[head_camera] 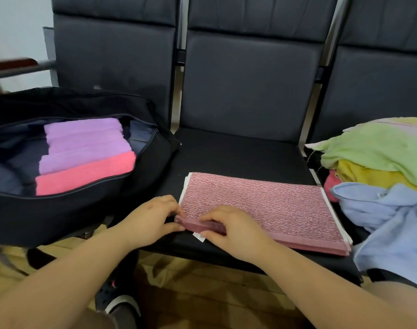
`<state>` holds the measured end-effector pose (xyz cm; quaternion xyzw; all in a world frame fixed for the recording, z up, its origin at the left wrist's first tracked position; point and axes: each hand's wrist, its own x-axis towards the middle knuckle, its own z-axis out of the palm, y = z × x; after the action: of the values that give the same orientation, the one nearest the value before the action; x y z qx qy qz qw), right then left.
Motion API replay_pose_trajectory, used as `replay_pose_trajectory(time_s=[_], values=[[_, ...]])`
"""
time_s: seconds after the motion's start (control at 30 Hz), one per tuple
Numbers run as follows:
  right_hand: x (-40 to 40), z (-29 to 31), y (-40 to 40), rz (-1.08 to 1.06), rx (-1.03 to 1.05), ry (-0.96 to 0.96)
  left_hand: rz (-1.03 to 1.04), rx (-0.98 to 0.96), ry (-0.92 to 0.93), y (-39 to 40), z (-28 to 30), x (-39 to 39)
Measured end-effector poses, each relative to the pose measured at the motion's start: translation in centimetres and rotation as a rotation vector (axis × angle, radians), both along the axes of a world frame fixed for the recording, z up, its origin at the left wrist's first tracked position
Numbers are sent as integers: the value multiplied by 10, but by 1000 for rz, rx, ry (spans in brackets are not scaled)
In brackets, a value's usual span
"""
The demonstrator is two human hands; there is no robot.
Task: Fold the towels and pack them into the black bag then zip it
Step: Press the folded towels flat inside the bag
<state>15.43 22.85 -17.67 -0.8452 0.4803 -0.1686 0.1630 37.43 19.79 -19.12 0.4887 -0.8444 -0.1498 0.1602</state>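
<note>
A folded pink speckled towel (269,205) lies flat on the middle black seat. My left hand (150,219) pinches its near-left corner between thumb and fingers. Just to the right, my right hand (233,229) grips the same near edge, beside a small white label. The black bag (67,210) stands open on the left seat. Inside it lie folded purple towels (86,143) and a folded coral pink towel (84,174).
On the right seat lies a heap of unfolded towels: green (378,148), yellow (368,174), light blue (387,214) and a bit of pink. Black seat backs (247,84) rise behind. A tiled floor and a shoe (117,302) are below the seat edge.
</note>
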Motion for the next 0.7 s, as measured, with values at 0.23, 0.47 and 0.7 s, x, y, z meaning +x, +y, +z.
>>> replay_pose_trajectory(time_s=[0.23, 0.47, 0.7], values=[[17, -3, -17, -71, 27, 76, -22, -12, -154, -11, 3, -7], [26, 8, -14, -63, 153, -53, -34, 414, 282, -15, 34, 1], [-9, 40, -7, -166, 500, -597, 26, 450, 239, -19, 64, 19]])
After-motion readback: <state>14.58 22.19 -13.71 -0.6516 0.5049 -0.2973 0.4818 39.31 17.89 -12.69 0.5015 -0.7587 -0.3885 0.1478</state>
